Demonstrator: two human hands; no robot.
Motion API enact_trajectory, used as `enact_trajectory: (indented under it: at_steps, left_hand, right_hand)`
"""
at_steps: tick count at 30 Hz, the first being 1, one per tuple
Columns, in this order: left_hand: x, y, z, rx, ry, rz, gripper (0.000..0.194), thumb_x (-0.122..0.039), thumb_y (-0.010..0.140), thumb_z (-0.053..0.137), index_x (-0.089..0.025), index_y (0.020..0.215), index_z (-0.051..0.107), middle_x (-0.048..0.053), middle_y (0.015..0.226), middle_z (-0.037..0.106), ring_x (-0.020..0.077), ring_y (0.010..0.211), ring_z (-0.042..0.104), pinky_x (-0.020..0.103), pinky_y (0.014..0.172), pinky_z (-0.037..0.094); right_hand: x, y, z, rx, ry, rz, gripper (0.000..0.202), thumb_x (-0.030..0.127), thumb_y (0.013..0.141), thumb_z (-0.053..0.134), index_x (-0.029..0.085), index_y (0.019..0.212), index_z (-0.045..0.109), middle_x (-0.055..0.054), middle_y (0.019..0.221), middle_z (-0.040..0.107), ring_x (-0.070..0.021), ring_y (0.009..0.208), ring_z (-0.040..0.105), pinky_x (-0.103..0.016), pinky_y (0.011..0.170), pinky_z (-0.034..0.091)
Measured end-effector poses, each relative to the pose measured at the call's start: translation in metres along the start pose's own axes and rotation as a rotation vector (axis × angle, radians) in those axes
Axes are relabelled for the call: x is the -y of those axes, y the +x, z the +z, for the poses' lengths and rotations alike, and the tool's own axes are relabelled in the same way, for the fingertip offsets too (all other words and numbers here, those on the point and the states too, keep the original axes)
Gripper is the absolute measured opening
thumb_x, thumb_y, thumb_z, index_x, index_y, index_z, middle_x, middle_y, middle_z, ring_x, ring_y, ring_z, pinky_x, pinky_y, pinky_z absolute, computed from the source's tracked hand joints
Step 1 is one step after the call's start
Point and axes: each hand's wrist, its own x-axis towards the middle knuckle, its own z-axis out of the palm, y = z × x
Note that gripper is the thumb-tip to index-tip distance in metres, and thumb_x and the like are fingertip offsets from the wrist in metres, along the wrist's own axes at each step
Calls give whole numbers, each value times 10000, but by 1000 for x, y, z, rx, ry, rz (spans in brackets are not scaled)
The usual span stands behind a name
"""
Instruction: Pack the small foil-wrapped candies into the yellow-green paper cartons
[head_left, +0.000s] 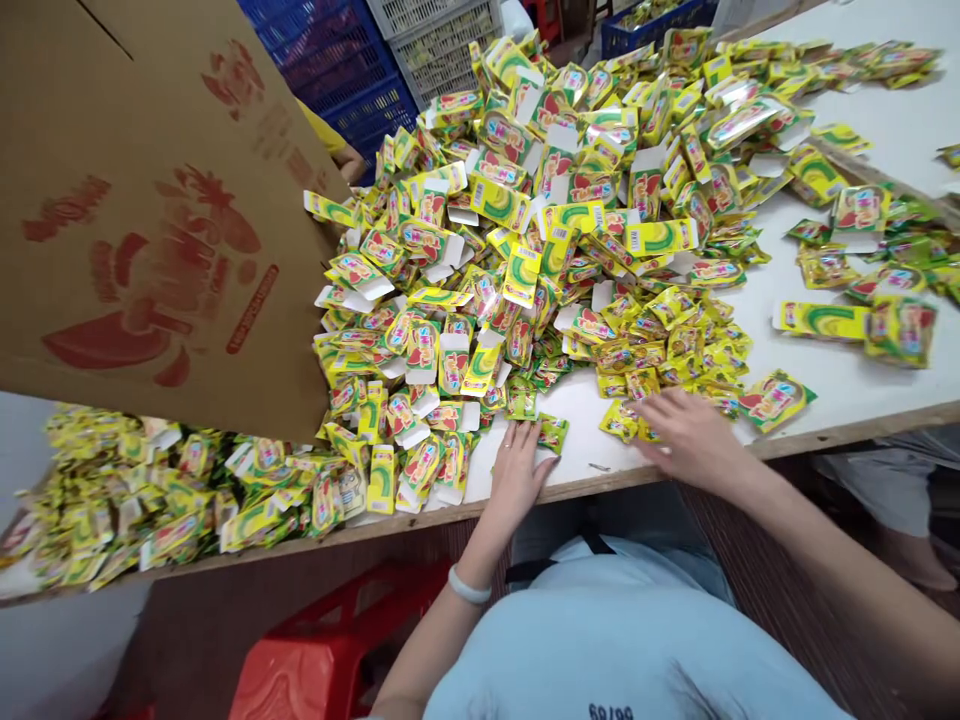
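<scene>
Gathering is seemingly under way: green packets [553, 431] are touched by the left hand [515, 465], thumb apart from the fingers; yellow packets [619, 419] by the right hand [694, 432], fingers spread. Lifting would require pinching.

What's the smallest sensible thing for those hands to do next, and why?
I'd suggest the right hand pinch the small yellow packet by its fingertips. That hand is already low over the bench, with its thumb and fingers apart, and the packet lies at the near edge of the pile, so it should be easy to pick out.
</scene>
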Motion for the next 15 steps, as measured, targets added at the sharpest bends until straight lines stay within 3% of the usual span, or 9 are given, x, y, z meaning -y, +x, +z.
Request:
enact_trajectory:
  at_steps: [3, 7, 9, 11, 13, 15]
  left_hand:
    - [-9, 15, 5, -28, 103, 9, 581, -447, 907, 616, -177, 1413, 518, 184, 1438, 526, 396, 1392, 389, 593, 1128, 334]
    - [-12, 22, -1, -132, 148, 27, 483, -443, 923, 606, -198, 1339, 577, 172, 1349, 573, 375, 1301, 459, 553, 1072, 362]
    - [-12, 28, -7, -119, 149, 101, 418, -358, 953, 578, -233, 1352, 559, 146, 1341, 583, 340, 1298, 458, 513, 1073, 355]
    - [-13, 39, -13, -29, 147, 198, 434, -289, 945, 596, -262, 1373, 527, 115, 1363, 572, 314, 1316, 435, 494, 1088, 331]
    - [-12, 53, -17, 68, 120, 232, 431, -277, 903, 663, -246, 1320, 556, 101, 1325, 582, 307, 1297, 438, 493, 1086, 317]
    - [-12, 65, -20, 104, 83, 212, 347, -299, 847, 733, -199, 1163, 626, 100, 1203, 612, 313, 1238, 471, 497, 1065, 324]
  right_hand:
    - [40, 20, 34, 70, -214, -121, 267, 268, 881, 619, 160, 1112, 698, -191, 1123, 695, -388, 1171, 563, -468, 886, 456]
    - [46, 27, 35, 64, -234, -113, 229, 129, 902, 502, 143, 953, 725, -179, 932, 724, -347, 1043, 623, -467, 860, 488]
    - [40, 23, 32, -47, -64, -71, 252, 187, 932, 487, 165, 999, 728, -156, 963, 729, -324, 1042, 636, -475, 899, 505]
    - [36, 18, 35, -173, 186, 5, 265, 277, 953, 495, 199, 1046, 730, -128, 1033, 720, -287, 1009, 660, -450, 868, 543]
    - [36, 13, 41, -244, 492, 134, 280, 384, 946, 542, 214, 1056, 736, -97, 971, 722, -235, 833, 688, -381, 692, 580]
    - [38, 10, 45, -259, 818, 287, 344, 492, 887, 635, 200, 1036, 741, -55, 774, 712, -183, 604, 650, -312, 492, 536]
